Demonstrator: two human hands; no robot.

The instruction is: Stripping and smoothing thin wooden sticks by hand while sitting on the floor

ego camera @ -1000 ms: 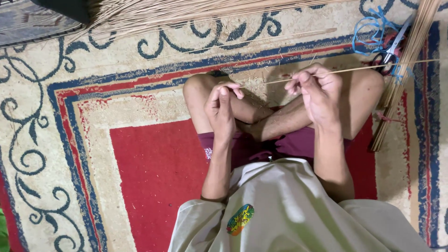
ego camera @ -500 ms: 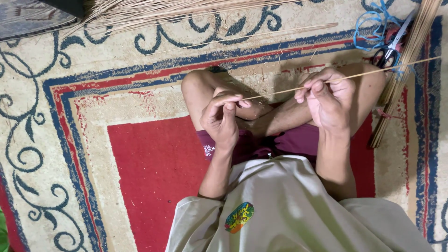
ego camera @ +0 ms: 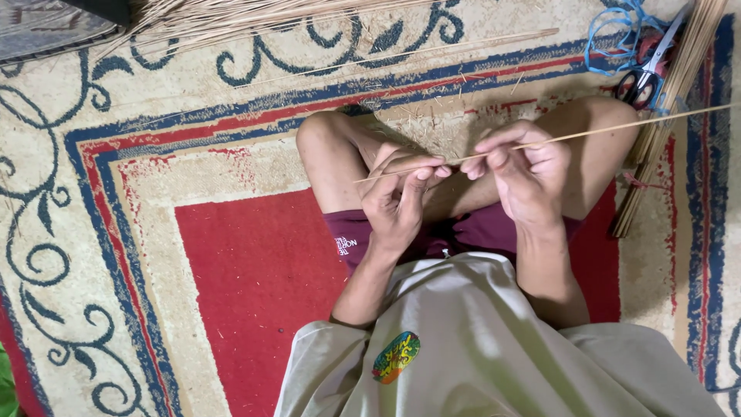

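Observation:
I sit cross-legged on a patterned rug (ego camera: 231, 255). A long thin pale stick (ego camera: 617, 129) runs from the right edge down-left across my lap. My right hand (ego camera: 525, 174) pinches it near the middle between thumb and fingers. My left hand (ego camera: 397, 193) pinches its near end with the fingertips, just left of the right hand. The stick's tip pokes out a little past my left fingers.
A bundle of similar thin sticks (ego camera: 671, 100) lies along the right side. Black-handled scissors (ego camera: 648, 69) and blue cord (ego camera: 610, 35) rest at the upper right. A heap of loose dry sticks (ego camera: 231, 19) spreads along the top. Small shavings litter the rug by my knees.
The stick has slid leftward through my hands, so more of it now reaches my left fingers. Both hands stay close together over my lap.

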